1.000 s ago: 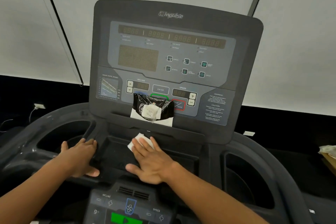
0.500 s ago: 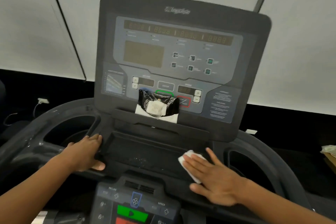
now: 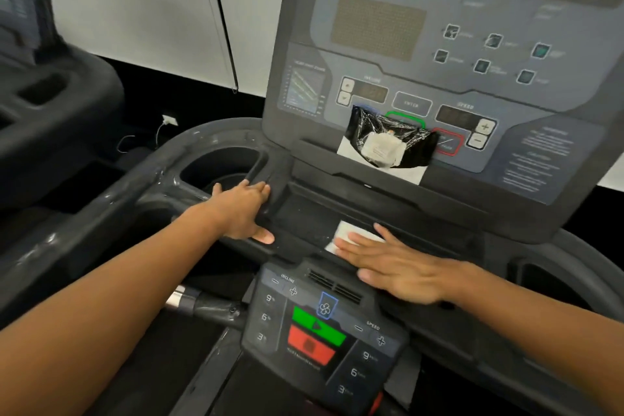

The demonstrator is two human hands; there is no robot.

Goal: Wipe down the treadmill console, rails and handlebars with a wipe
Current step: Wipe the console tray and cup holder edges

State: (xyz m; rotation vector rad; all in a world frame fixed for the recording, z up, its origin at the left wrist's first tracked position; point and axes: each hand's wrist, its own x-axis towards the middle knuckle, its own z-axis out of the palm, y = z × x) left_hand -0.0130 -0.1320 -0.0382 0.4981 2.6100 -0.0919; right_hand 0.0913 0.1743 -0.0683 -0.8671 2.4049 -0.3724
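Wipe [image 3: 351,236], white and folded, lies flat in the console tray [image 3: 304,213], pinned under the outstretched fingers of the right hand [image 3: 396,268]. The left hand [image 3: 241,213] rests open-palmed on the tray's left edge beside a cup holder [image 3: 216,169]. A black plastic-wrapped packet [image 3: 388,142] leans against the console [image 3: 439,61], covering some buttons.

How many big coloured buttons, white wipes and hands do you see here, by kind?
Green start button: 1
Red stop button: 1
White folded wipe: 1
Bare hands, left hand and right hand: 2
Total: 5
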